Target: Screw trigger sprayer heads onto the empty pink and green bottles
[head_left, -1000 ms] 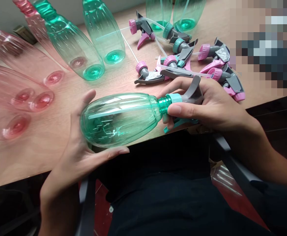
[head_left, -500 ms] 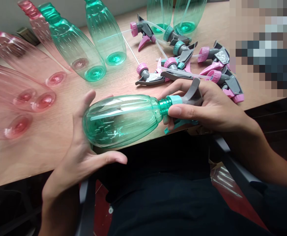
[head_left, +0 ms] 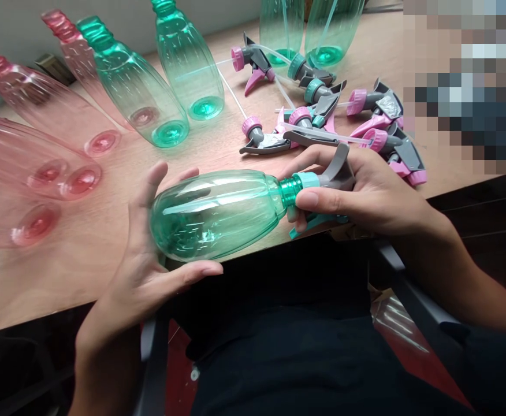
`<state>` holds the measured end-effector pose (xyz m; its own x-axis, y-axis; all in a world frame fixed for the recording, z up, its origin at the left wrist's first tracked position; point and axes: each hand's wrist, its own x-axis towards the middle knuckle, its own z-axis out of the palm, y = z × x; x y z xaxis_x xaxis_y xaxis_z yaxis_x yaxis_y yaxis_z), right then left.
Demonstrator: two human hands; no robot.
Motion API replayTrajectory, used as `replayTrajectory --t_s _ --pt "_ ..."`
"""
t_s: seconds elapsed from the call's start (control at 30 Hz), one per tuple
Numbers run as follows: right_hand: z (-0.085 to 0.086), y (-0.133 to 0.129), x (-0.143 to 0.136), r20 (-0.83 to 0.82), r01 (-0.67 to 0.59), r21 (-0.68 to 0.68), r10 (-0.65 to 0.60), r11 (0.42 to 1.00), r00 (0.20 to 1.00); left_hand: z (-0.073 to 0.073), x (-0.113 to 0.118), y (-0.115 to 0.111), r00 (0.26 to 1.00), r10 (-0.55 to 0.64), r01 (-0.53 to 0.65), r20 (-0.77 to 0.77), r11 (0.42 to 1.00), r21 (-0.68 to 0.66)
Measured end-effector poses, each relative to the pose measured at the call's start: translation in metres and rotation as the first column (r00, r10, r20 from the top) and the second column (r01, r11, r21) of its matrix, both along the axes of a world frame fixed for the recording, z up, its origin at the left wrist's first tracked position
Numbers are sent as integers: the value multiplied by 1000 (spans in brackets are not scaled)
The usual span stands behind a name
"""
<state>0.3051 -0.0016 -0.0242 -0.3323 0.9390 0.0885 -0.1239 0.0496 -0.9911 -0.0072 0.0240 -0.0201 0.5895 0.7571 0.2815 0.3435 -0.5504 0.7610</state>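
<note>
A clear green spray bottle (head_left: 218, 216) lies sideways between my two hands, above the table's front edge. My left hand (head_left: 142, 231) cups its rounded base loosely, with the thumb below and the fingertips showing above. At the bottle's neck, my right hand (head_left: 361, 190) is closed around a grey and turquoise trigger sprayer (head_left: 337, 170), its thumb against the turquoise collar (head_left: 308, 180). The sprayer sits on the bottle's mouth, and a pale tube shows inside the bottle. Some right fingers are hidden behind the neck.
Several loose trigger sprayers (head_left: 302, 118) with pink or teal collars lie beyond my right hand. Green bottles (head_left: 138, 86) and pink bottles (head_left: 54, 104) without tops stand at the left. Two green bottles (head_left: 326, 34) with tubes inside stand at the back of the wooden table (head_left: 80, 277).
The bottle's base has shifted very slightly right within my left hand. Both hands keep nearly the same pose. The table things sit a little lower in view.
</note>
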Motion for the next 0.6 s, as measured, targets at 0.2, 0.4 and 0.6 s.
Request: replayTrajectory --t_s 0.2,0.4,0.6 --pt "0 0 0 7 1 -8 -1 1000 1000 1 2 -5 996 59 -57 -64 998 36" --pt "0 1 1 3 -13 15 13 1000 1000 0 1 -5 995 65 -62 -73 997 38" --pt "-2 1 1 -8 -21 16 21 1000 1000 0 1 -5 992 89 -85 -92 995 47"
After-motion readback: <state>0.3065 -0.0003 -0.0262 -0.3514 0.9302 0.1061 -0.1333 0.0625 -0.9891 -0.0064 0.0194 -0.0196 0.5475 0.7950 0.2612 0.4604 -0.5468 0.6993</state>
